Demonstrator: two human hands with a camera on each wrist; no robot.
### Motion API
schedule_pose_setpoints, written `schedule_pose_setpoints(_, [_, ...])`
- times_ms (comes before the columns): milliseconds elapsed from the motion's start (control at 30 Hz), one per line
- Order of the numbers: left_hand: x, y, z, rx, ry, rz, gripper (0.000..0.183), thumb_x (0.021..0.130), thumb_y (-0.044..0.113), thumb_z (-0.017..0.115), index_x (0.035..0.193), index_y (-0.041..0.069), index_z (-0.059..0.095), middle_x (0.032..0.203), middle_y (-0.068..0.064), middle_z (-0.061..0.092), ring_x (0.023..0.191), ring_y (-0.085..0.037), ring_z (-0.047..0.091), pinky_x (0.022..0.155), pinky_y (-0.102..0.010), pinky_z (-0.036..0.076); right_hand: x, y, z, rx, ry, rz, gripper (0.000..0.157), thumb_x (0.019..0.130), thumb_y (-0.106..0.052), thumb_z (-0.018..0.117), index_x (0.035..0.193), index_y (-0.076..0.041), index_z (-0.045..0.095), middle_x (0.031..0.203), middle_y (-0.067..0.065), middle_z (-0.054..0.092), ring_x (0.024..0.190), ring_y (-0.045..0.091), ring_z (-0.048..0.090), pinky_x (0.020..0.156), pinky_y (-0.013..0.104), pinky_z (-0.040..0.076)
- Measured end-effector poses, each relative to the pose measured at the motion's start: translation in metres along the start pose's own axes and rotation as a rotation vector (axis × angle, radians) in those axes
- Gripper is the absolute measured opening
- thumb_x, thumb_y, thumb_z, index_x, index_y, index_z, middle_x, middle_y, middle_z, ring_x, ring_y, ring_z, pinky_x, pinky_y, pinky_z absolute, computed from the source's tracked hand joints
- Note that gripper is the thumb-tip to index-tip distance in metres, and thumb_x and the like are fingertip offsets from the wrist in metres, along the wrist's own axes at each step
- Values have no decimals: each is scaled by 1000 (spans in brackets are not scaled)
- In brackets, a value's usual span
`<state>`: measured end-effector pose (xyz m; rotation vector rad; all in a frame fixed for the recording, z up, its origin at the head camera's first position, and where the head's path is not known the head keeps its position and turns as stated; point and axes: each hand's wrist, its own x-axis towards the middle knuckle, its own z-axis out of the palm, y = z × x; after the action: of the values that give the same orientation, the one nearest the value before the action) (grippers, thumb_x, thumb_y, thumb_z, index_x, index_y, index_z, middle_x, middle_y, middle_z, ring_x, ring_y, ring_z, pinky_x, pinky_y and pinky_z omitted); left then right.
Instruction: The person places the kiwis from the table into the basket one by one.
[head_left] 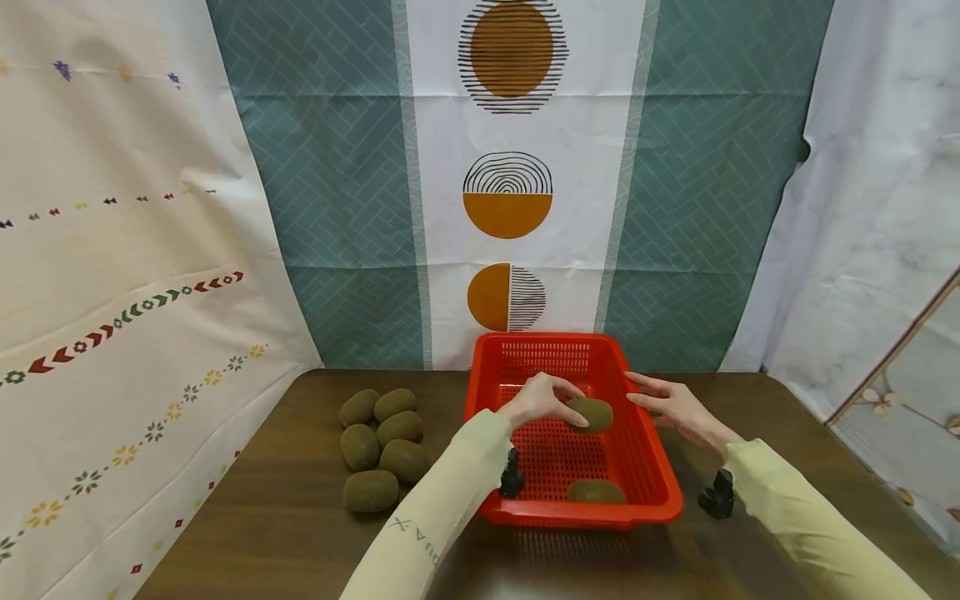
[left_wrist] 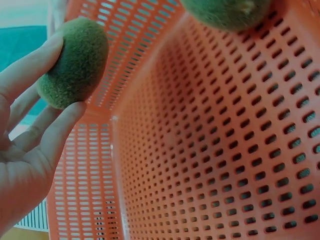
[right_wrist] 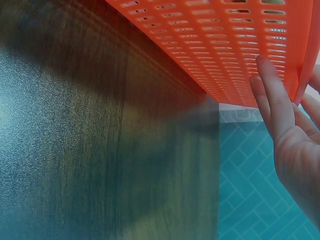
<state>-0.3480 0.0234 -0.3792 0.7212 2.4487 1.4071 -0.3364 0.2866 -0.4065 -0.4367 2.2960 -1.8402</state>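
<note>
I count eight kiwis [head_left: 371, 491]: six at left, two at right. I see one red basket [head_left: 577, 515], one desk [head_left: 277, 508], my two hands [head_left: 542, 398].

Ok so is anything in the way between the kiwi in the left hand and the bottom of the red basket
Nothing visible. The left hand holds the kiwi over the basket floor; the other kiwi inside lies off toward the near wall.
</note>
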Motion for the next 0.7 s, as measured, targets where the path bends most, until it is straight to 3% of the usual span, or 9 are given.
schedule_pose_setpoints(200, [1,-4,3,-32,-102,-17,32,71,11,79,101,7,69,91,2,63,77,-12,56,66,-31,51,0,0,0,1,1,-2,59,91,-19,57,140,-1,29,136,26,32,115,39,42,81,49,44])
schedule_pose_setpoints(467, [3,-10,11,-27,-176,-80,31,69,10,80,98,9,70,88,5,63,76,-10,57,64,-28,51,0,-2,0,11,8,5,58,90,-18,57,140,-1,31,135,25,34,110,36,47,79,47,45])
schedule_pose_setpoints(700, [2,-14,14,-69,-240,-95,31,70,8,79,99,7,69,89,3,63,78,-10,57,64,-28,51,0,-1,0,15,9,12,58,91,-17,57,140,-1,31,134,25,35,107,34,51,78,47,46])
